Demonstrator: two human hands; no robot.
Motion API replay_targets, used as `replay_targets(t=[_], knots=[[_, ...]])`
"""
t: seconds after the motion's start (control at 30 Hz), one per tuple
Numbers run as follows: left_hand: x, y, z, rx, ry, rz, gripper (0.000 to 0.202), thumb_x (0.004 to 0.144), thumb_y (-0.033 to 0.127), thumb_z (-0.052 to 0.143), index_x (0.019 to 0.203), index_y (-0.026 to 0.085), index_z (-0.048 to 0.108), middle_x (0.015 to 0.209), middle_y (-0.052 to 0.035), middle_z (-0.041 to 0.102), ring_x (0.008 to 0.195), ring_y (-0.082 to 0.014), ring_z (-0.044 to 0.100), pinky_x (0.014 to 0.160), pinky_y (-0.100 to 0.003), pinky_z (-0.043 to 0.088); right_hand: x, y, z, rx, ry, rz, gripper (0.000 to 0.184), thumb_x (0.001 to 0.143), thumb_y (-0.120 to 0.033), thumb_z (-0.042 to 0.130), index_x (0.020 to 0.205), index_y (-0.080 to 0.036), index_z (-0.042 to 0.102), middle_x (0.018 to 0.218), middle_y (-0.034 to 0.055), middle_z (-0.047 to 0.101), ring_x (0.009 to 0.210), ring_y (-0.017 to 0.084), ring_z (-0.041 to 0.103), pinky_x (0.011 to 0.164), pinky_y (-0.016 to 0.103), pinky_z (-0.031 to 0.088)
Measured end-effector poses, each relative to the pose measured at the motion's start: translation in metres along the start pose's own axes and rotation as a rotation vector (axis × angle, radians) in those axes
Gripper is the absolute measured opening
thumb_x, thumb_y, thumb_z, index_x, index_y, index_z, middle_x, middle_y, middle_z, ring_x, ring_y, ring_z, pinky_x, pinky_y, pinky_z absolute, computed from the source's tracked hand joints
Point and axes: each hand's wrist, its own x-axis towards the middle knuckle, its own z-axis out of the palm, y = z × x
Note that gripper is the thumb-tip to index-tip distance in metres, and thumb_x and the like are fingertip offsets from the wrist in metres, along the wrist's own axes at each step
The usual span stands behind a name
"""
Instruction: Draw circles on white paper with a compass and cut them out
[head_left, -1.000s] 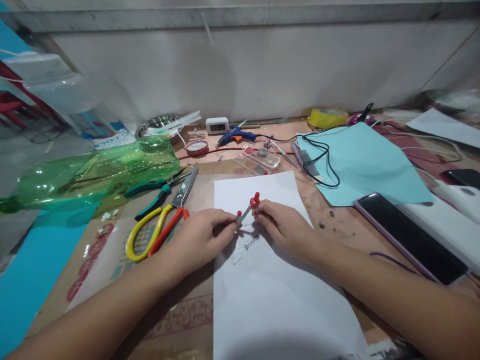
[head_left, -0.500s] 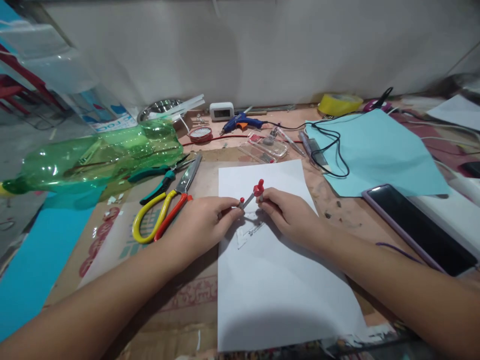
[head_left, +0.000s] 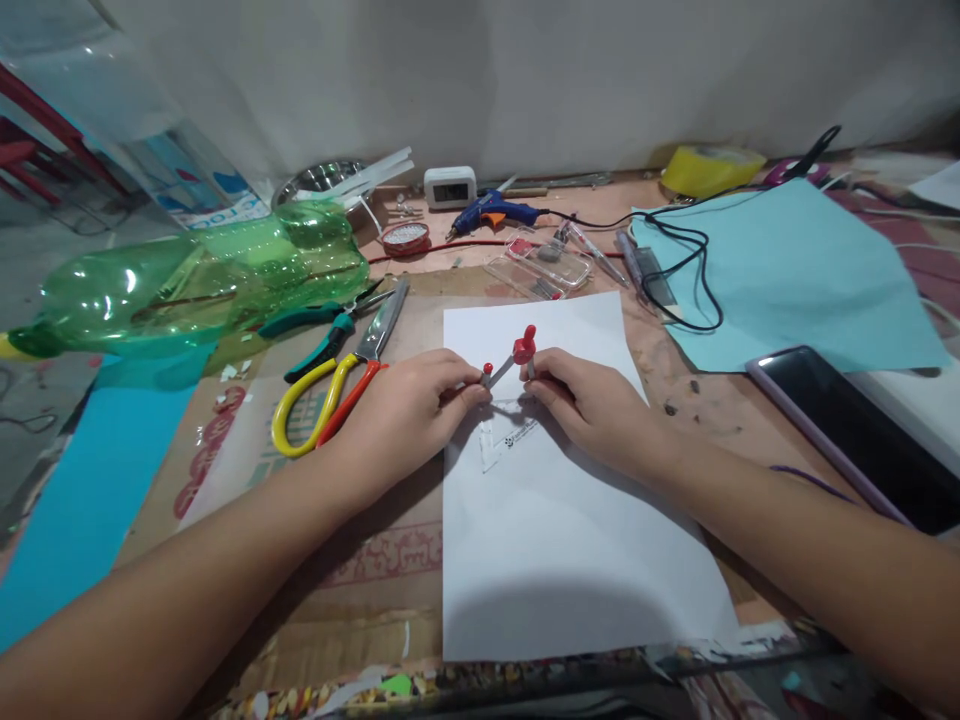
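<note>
A compass (head_left: 524, 345) with a red top and grey legs is held above a white sheet of paper (head_left: 570, 560). My left hand (head_left: 420, 405) pinches the end of one leg, by a small red knob. My right hand (head_left: 592, 405) pinches the other leg below the red top. The legs stand apart. Beneath the fingers, a clear set square (head_left: 491, 448) with dark print lies on the paper; the hands partly cover it.
Left of the paper lie scissors (head_left: 307, 415) with yellow and red handles, green pliers (head_left: 326, 345) and a green plastic bottle (head_left: 202, 275). Behind are a blue glue gun (head_left: 495, 212) and a clear case (head_left: 547, 268). A phone (head_left: 862, 430) and light-blue paper (head_left: 795, 280) lie right.
The camera view has shifted slightly, so everything on the table appears higher and a little to the right. Both hands keep their pinch on the compass, with little change in pose.
</note>
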Motion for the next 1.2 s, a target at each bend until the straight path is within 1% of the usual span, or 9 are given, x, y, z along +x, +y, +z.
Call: replay_targets(t=[0.23, 0.37, 0.43, 0.53, 0.6, 0.67, 0.77, 0.93, 1.2], knots=[[-0.001, 0.0, 0.004, -0.006, -0.1, -0.043, 0.011, 0.092, 0.028, 0.064, 0.097, 0.019, 0.067, 0.102, -0.0048, 0.069, 0.096, -0.0221, 0.064, 0.081, -0.033, 0.049, 0.0, 0.001, 0.002, 0.002, 0.005, -0.016, 0.01, 0.099, -0.024, 0.048, 0.099, -0.023, 0.058, 0.085, 0.002, 0.07, 0.07, 0.018, 0.059, 0.066, 0.028, 0.04], [-0.006, 0.0, 0.012, 0.058, -0.047, -0.086, 0.033, 0.09, 0.028, 0.068, 0.121, 0.022, 0.057, 0.116, -0.0068, 0.064, 0.102, -0.0236, 0.064, 0.085, -0.035, 0.049, 0.0, 0.001, 0.002, 0.017, 0.004, 0.001, 0.01, 0.099, -0.024, 0.048, 0.097, -0.024, 0.058, 0.086, 0.0024, 0.07, 0.074, 0.019, 0.061, 0.068, 0.028, 0.041], [-0.008, 0.002, 0.013, 0.113, -0.047, -0.153, 0.039, 0.09, 0.031, 0.069, 0.124, 0.022, 0.054, 0.112, -0.0072, 0.065, 0.1, -0.026, 0.065, 0.084, -0.037, 0.05, 0.0, 0.001, 0.002, 0.019, 0.004, 0.005, 0.01, 0.099, -0.024, 0.048, 0.097, -0.024, 0.058, 0.085, 0.0023, 0.07, 0.073, 0.018, 0.061, 0.067, 0.028, 0.041], [-0.009, 0.006, 0.012, 0.166, -0.085, -0.212, 0.033, 0.092, 0.035, 0.066, 0.12, 0.02, 0.055, 0.099, -0.0073, 0.068, 0.095, -0.0296, 0.066, 0.082, -0.041, 0.05, 0.0, 0.001, 0.002, 0.014, 0.006, 0.004, 0.009, 0.099, -0.025, 0.048, 0.096, -0.024, 0.057, 0.082, 0.0015, 0.069, 0.069, 0.018, 0.059, 0.065, 0.028, 0.039], [-0.01, 0.007, 0.01, 0.164, -0.112, -0.208, 0.04, 0.089, 0.042, 0.069, 0.119, 0.019, 0.055, 0.099, -0.0084, 0.068, 0.097, -0.0319, 0.066, 0.082, -0.043, 0.05, 0.0, 0.001, 0.002, 0.013, 0.015, 0.004, 0.009, 0.099, -0.025, 0.049, 0.096, -0.024, 0.057, 0.082, 0.0015, 0.069, 0.068, 0.017, 0.059, 0.064, 0.027, 0.039], [-0.01, 0.007, 0.008, 0.158, -0.131, -0.184, 0.055, 0.082, 0.05, 0.076, 0.121, 0.018, 0.054, 0.105, -0.0102, 0.067, 0.101, -0.0338, 0.065, 0.086, -0.045, 0.051, -0.001, 0.001, 0.002, 0.014, 0.018, 0.009, 0.009, 0.099, -0.025, 0.048, 0.096, -0.024, 0.056, 0.083, 0.0017, 0.069, 0.069, 0.017, 0.059, 0.065, 0.027, 0.04], [-0.01, 0.004, 0.008, 0.176, -0.143, -0.15, 0.068, 0.077, 0.055, 0.08, 0.125, 0.016, 0.054, 0.113, -0.0131, 0.066, 0.108, -0.0355, 0.062, 0.092, -0.048, 0.05, -0.001, 0.001, 0.002, 0.023, 0.017, 0.019, 0.009, 0.099, -0.026, 0.048, 0.096, -0.024, 0.056, 0.084, 0.0016, 0.069, 0.069, 0.018, 0.059, 0.065, 0.028, 0.041], [-0.009, 0.001, 0.011, 0.175, -0.149, -0.145, 0.07, 0.079, 0.055, 0.079, 0.129, 0.014, 0.052, 0.118, -0.0148, 0.064, 0.113, -0.0368, 0.06, 0.096, -0.05, 0.049, -0.001, 0.002, 0.002, 0.018, 0.022, 0.021, 0.009, 0.098, -0.027, 0.049, 0.096, -0.024, 0.056, 0.082, 0.0012, 0.069, 0.067, 0.017, 0.059, 0.064, 0.028, 0.04], [-0.01, 0.003, 0.011, 0.168, -0.105, -0.135, 0.064, 0.082, 0.047, 0.078, 0.129, 0.014, 0.051, 0.115, -0.0131, 0.064, 0.11, -0.0341, 0.061, 0.095, -0.048, 0.048, -0.002, 0.0, 0.001, 0.001, 0.027, 0.024, 0.009, 0.099, -0.026, 0.048, 0.098, -0.024, 0.057, 0.085, 0.0026, 0.071, 0.073, 0.019, 0.062, 0.067, 0.028, 0.042]])
